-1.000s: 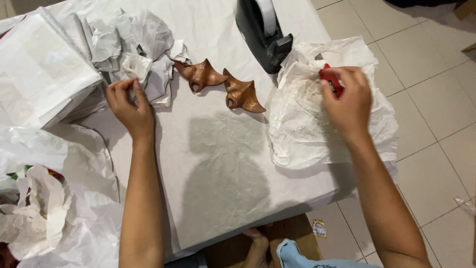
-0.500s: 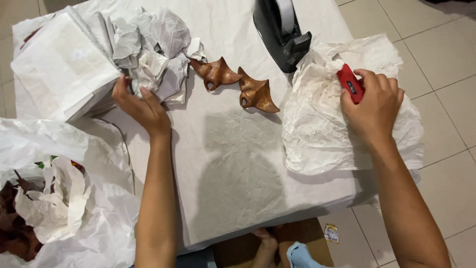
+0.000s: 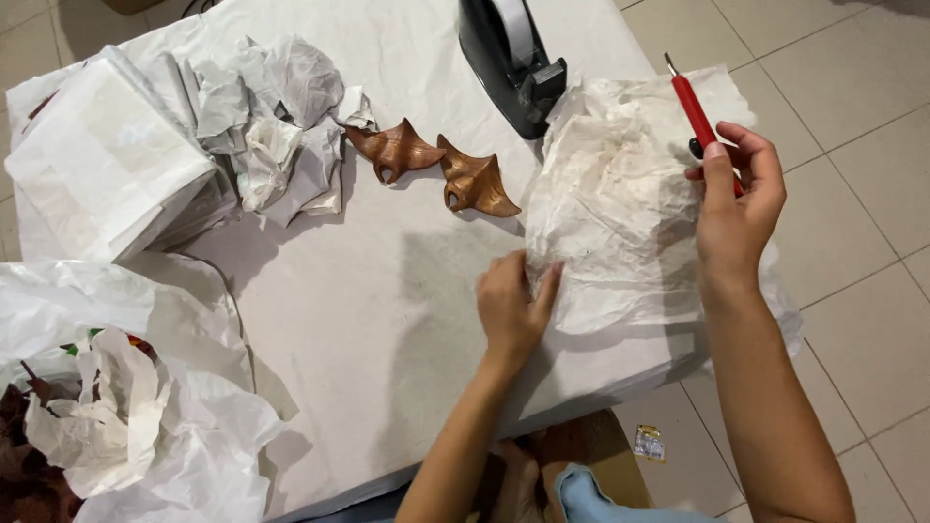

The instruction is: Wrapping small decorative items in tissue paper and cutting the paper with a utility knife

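Observation:
My right hand is raised over the right side of the table, closed around a red-handled cutter that points up and away. My left hand lies flat on the near left edge of a crumpled sheet of white tissue paper. Two brown carved wooden manta-ray figures lie side by side on the paper-covered table, apart from both hands.
A black tape dispenser stands at the table's far edge. A heap of crumpled paper and a stack of white sheets sit at the far left. A white bag with paper scraps is at the near left. Tiled floor lies to the right.
My left hand has left the crumpled heap at the far left and moved right onto the tissue sheet. My right hand has lifted the red cutter off the sheet.

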